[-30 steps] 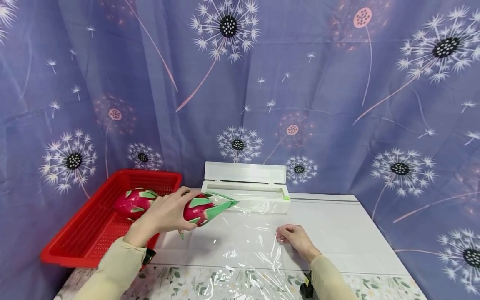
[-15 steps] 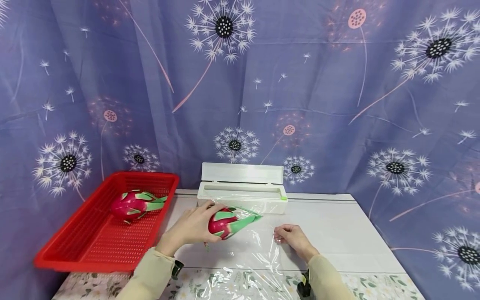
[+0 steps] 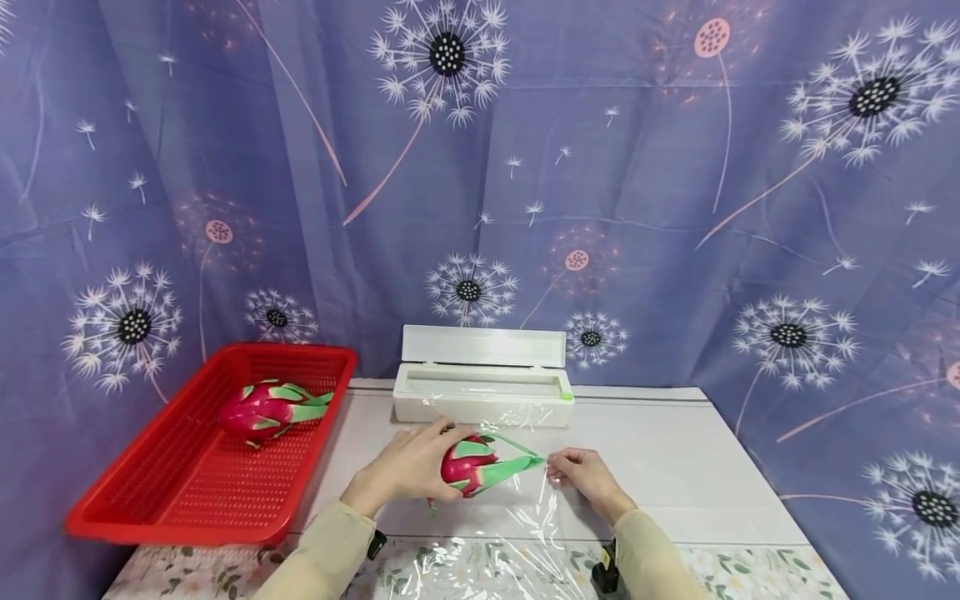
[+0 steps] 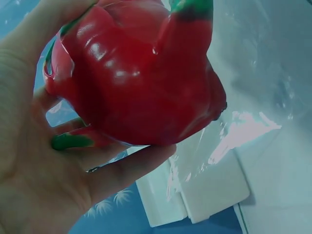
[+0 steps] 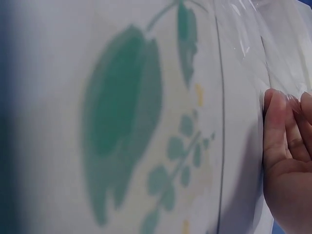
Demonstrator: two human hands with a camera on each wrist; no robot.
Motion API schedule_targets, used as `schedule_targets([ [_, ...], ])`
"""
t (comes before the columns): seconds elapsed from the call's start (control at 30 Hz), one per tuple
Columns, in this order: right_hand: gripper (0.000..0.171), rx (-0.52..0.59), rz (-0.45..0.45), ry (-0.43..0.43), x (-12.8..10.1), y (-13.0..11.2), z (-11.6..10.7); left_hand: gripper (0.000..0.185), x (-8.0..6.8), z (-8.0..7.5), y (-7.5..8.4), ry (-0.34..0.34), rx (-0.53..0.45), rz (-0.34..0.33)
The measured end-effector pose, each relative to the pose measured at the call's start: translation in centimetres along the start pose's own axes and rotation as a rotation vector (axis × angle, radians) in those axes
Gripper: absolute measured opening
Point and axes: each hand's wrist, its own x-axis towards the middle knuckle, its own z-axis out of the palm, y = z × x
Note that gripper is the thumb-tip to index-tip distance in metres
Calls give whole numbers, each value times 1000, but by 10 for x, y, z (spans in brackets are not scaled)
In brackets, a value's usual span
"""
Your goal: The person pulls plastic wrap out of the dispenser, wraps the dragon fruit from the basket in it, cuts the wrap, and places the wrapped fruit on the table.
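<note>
My left hand [image 3: 408, 468] grips a red dragon fruit [image 3: 459, 473] with green scales, its leafy tip pointing right. In the left wrist view the fingers curl around the fruit's round red body [image 4: 141, 83]. A sheet of clear plastic wrap [image 3: 487, 542] runs from the white wrap box [image 3: 483, 411] toward the front, below the fruit. At the sheet's right side my right hand [image 3: 591, 482] pinches its edge. The right wrist view shows these fingertips [image 5: 275, 105] against the crinkled film [image 5: 243, 36]. The fruit's green tip reaches right up to the right fingertips.
A red plastic basket [image 3: 176, 533] stands on the left with another dragon fruit [image 3: 258, 414] in it. The wrap box's lid [image 3: 483, 346] is raised at the back. A purple dandelion curtain [image 3: 637, 167] hangs behind the white tabletop [image 3: 675, 467], and a floral cloth strip lies in front.
My left hand has carried the dragon fruit rightward and forward from beside the basket to over the plastic wrap. The right hand stays at the film's edge.
</note>
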Motion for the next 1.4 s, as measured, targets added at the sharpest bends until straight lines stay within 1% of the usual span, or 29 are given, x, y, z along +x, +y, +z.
schedule_targets([
  [0.17,18,-8,14,29,0,-1,1,85,4,10,4,-5,-8,21],
  [0.33,20,-8,23,54,2,1,2,86,6,18,6,-32,-19,27],
  [0.47,23,-11,18,33,2,2,2,86,7,25,4,-44,-27,36],
  [0.63,23,-2,8,7,0,1,1,88,7,29,-2,-62,-67,5],
  [0.7,23,10,4,3,-1,0,1,88,8,30,-5,-68,-86,-6],
  [0.8,24,13,-4,-3,-2,-1,0,88,9,29,-9,-77,-106,-4],
  [0.93,23,7,5,13,0,0,0,87,14,28,-9,-95,-100,9],
  [1.03,22,2,8,27,-1,0,0,86,18,26,-7,-118,-85,11],
  [1.2,22,-4,2,24,-2,0,0,86,23,20,2,-162,-72,1],
  [1.4,19,9,7,27,0,0,3,89,27,15,11,-198,-46,-44],
])
